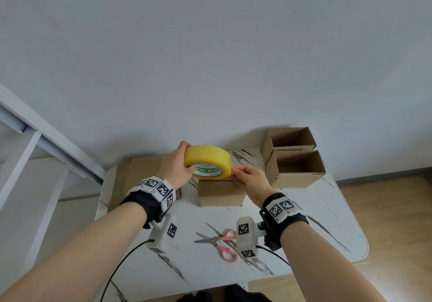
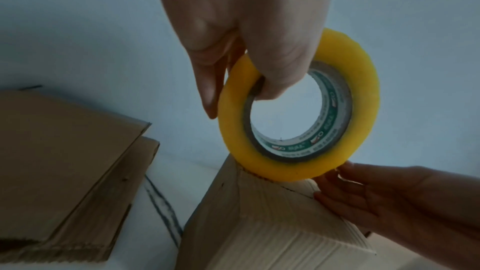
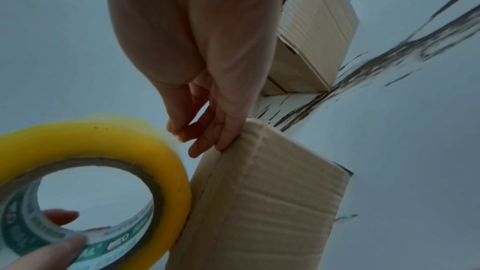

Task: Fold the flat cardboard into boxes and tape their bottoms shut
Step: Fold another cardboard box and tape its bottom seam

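Observation:
A yellow tape roll [image 1: 210,158] with a green-printed core hovers just above a folded cardboard box [image 1: 221,194] at the table's middle. My left hand [image 1: 188,159] grips the roll, thumb inside the core [image 2: 335,110] and fingers on the outer side. At the roll's right edge my right hand [image 1: 235,171] pinches the tape end between thumb and forefinger [image 3: 176,130], while its other fingertips rest on the box's upper edge [image 3: 233,147]. The box [image 3: 272,192] stands with its closed flaps facing up; a dark seam runs across them.
Two open-topped boxes [image 1: 289,140] [image 1: 299,169] stand at the back right. A stack of flat cardboard [image 1: 140,171] lies left of the box. Pink-handled scissors [image 1: 219,243] lie near the front of the white marbled table [image 1: 315,220]. A wall rises right behind.

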`<state>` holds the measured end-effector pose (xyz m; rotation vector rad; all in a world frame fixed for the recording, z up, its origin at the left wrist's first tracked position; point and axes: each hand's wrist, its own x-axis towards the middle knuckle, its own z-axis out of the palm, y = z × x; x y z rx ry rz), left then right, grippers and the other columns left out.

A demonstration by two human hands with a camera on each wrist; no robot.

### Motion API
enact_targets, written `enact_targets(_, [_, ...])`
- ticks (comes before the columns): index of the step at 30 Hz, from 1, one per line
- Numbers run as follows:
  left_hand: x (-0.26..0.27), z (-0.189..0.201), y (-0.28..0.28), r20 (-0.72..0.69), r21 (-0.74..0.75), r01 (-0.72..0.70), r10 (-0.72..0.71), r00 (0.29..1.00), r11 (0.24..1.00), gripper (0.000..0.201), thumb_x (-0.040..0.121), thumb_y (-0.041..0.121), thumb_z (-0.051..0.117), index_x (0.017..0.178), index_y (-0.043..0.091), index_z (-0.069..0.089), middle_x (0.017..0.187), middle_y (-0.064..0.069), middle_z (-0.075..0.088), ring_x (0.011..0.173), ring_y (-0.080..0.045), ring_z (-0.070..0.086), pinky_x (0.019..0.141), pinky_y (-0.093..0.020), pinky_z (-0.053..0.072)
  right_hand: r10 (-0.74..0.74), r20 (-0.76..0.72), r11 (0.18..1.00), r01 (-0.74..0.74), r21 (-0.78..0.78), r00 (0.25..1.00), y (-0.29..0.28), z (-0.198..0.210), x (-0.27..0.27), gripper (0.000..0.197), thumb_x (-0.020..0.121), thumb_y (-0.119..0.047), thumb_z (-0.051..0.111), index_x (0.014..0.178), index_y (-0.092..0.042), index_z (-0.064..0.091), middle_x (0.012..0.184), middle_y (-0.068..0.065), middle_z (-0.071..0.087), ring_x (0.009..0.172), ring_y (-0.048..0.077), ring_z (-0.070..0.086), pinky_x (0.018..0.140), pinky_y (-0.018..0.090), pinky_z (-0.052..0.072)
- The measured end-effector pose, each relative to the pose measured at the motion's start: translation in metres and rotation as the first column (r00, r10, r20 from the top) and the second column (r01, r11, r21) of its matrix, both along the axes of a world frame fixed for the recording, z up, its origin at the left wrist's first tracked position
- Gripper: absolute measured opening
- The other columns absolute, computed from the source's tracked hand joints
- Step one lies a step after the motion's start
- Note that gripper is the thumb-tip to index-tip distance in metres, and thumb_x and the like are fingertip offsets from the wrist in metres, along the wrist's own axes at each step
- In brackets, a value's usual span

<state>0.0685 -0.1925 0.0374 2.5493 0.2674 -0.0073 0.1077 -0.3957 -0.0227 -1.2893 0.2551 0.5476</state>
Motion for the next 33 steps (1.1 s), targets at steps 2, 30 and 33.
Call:
enact_targets(2, [0.001, 0.001, -0.003, -0.01, 0.016, 0.011, -0.011, 1.0, 1.0, 0.039, 0.083, 0.011, 0.063, 0.117, 0.013, 0.043, 0.089, -0.002, 0.052, 0.079, -0.026, 0.057, 0.067, -0.029, 0.041, 0.027, -0.016, 1.0, -0.027, -0.012, 1.0, -0.001, 0.001, 0.001, 0.017, 0.095, 0.001, 0.048, 0.082, -0.004, 0.058, 0.081, 0.013, 0.062, 0.077, 0.017, 0.061, 0.071, 0.019, 0.053])
enact_targets(30, [-0.015, -0.017, 0.014, 0.037, -0.152, -0.189, 0.197, 0.98, 0.97, 0.03, 0.082, 0.009, 0.06, 0.109, 0.003, 0.047, 0.095, -0.019, 0.063, 0.088, -0.038, 0.061, 0.068, -0.037, 0.045, -0.08, -0.057, 0.996, 0.078, -0.035, 0.995, 0.0, 0.002, 0.0, 0.013, 0.097, -0.005, 0.046, 0.086, -0.003, 0.051, 0.083, 0.009, 0.056, 0.079, 0.014, 0.058, 0.076, 0.018, 0.055])
enact_targets(33, [-0.021, -0.012, 0.028, 0.038, -0.033, -0.178, 0.18, 0.983, 0.983, 0.034, 0.081, 0.006, 0.06, 0.112, 0.006, 0.046, 0.104, -0.016, 0.06, 0.095, -0.038, 0.059, 0.071, -0.038, 0.042, -0.109, -0.071, 0.994, 0.111, 0.019, 0.991, -0.001, 0.002, 0.0, 0.014, 0.099, -0.005, 0.042, 0.088, -0.002, 0.05, 0.084, 0.011, 0.056, 0.081, 0.017, 0.059, 0.08, 0.022, 0.055])
